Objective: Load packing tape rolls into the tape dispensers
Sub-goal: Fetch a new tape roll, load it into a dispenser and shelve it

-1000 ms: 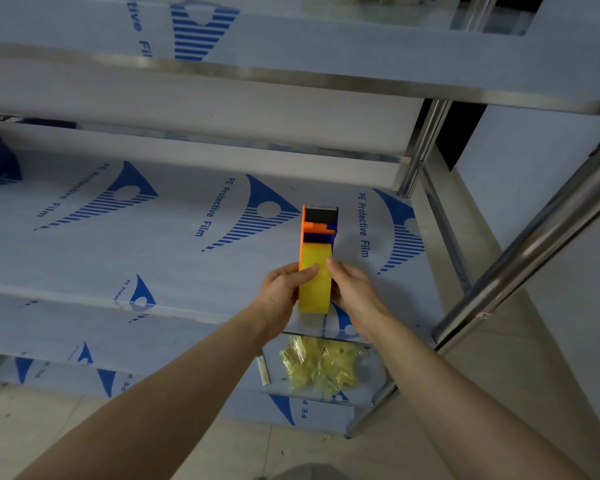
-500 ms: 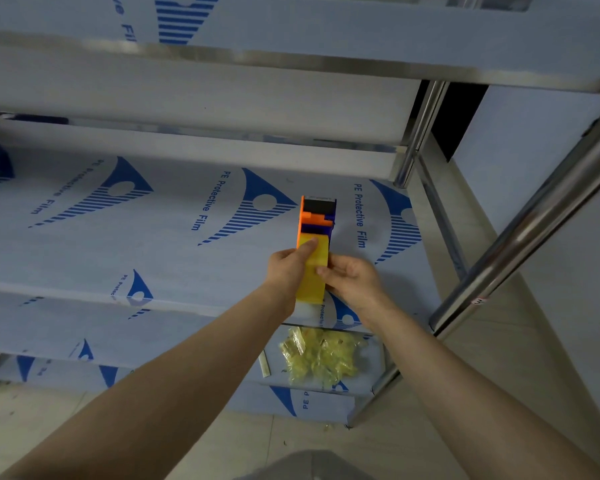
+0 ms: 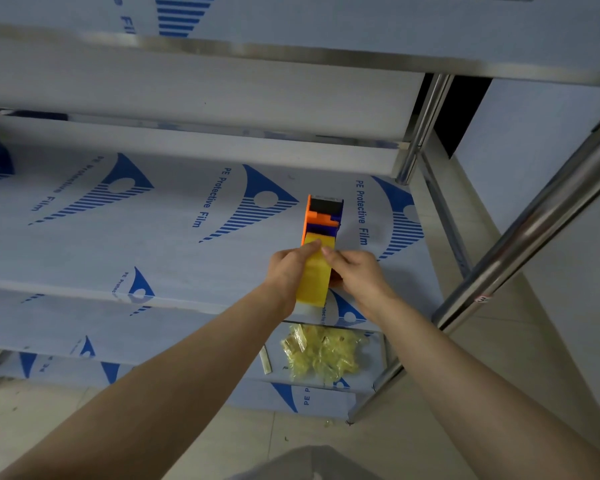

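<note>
My left hand (image 3: 286,271) and right hand (image 3: 357,271) are both curled round the yellow tape roll (image 3: 314,282), which already sits in the orange tape dispenser (image 3: 323,216) on the shelf (image 3: 153,244). My thumbs have crept up the roll's face and now meet, probably picking at the loose end to thread it forward. Crumpled yellow wrap (image 3: 321,355) lies on the lower shelf (image 3: 281,379). The steel post (image 3: 534,223) stands well clear on the right.

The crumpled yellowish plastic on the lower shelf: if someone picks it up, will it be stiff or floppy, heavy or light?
The crumpled yellowish plastic looks thin and translucent, so it is probably very light. Its loose, wrinkled folds suggest that it would flop and change shape in the hands. It seems unlikely to roll.
</note>
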Tool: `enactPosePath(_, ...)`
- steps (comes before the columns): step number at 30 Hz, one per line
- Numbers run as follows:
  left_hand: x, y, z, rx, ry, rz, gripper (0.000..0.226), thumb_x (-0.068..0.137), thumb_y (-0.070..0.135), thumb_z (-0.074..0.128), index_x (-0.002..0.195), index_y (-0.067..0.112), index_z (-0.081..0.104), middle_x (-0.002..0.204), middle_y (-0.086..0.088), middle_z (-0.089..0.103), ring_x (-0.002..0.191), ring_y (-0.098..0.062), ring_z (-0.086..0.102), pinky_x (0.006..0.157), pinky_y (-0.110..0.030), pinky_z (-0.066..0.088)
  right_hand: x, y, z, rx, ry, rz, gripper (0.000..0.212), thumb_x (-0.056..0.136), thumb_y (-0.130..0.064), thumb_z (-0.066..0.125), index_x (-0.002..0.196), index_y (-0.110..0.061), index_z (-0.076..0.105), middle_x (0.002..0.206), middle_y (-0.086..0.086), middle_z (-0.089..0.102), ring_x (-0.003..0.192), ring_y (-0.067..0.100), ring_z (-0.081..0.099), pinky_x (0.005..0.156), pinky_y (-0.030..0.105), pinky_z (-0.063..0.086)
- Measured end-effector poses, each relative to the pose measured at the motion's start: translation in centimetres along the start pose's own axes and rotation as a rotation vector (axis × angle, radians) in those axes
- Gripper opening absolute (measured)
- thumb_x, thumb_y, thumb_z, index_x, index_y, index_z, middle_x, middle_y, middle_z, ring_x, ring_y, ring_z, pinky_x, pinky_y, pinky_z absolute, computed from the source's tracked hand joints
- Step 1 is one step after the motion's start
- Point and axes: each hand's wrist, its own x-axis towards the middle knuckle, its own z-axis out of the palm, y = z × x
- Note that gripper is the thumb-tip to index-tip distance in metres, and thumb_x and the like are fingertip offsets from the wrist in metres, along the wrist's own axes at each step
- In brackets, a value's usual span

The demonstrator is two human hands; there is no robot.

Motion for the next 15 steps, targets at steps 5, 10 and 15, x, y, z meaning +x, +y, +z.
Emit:
enactPosePath(5, 0.9, 0.0, 0.1, -0.018, 0.057, -0.015, 0.050, 0.079, 0.040, 0.069, 0.112, 0.017, 0.038, 0.110, -0.010, 0.056, 0.104, -0.031, 0.059, 0.094, -0.049, 0.049, -0.4, -0.4, -0.4, -0.105, -0.066, -0.018, 0.012, 0.092, -0.023, 0.057, 0.088, -0.015, 0.065, 0.102, 0.012, 0.070, 0.080, 0.015, 0.067, 0.074, 0.022, 0.055)
enactPosePath(10, 0.9, 0.0, 0.0, -0.023, -0.037, -0.021, 0.059, 0.078, 0.035, 0.070, 0.126, 0.009, 0.047, 0.116, -0.015, 0.063, 0.103, -0.033, 0.063, 0.092, -0.051, 0.051, 1.3, -1.3, -0.4, -0.016, 0.135, 0.131, 0.042, 0.086, -0.047, 0.059, 0.103, -0.009, 0.062, 0.098, 0.011, 0.070, 0.090, 0.025, 0.067, 0.081, 0.038, 0.057)
enactPosePath(15, 1.1, 0.2, -0.3, -0.049, -0.100, -0.029, 0.054, 0.077, 0.025, 0.068, 0.126, 0.010, 0.051, 0.115, -0.016, 0.065, 0.103, -0.033, 0.064, 0.087, -0.045, 0.053, 1.5, -1.7, 0.3, -0.090, 0.126, 0.088, 0.032, 0.092, -0.035, 0.056, 0.098, -0.005, 0.064, 0.095, 0.012, 0.069, 0.088, 0.027, 0.065, 0.081, 0.038, 0.055)
